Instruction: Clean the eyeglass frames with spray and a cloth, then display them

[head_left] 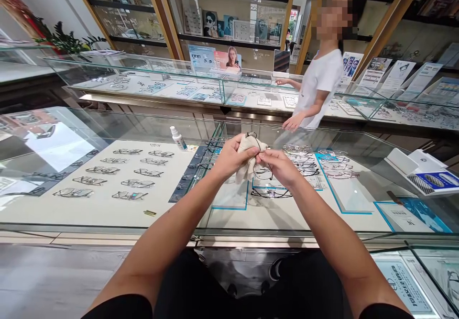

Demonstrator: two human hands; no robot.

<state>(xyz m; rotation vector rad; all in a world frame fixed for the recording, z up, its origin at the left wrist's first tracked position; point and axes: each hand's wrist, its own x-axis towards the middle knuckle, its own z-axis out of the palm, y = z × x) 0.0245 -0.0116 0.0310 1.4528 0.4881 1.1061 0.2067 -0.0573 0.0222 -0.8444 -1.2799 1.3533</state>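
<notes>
Above the glass display case, my left hand (232, 159) is closed around a beige cleaning cloth (245, 171) that is folded over part of a pair of eyeglasses (253, 136). Dark, thin frame parts stick out above the cloth and below it. My right hand (280, 166) pinches the glasses at their right side, its fingertips touching those of the left. Most of the lenses are hidden by cloth and fingers. Behind and to the left, a small white spray bottle (178, 138) stands on the glass top.
Rows of eyeglasses (124, 183) lie inside the glass case (107, 230) under my arms. A white and blue box (425, 171) sits at the right. Across a second glass counter (201, 72), a person in a white shirt (319, 80) stands at the right.
</notes>
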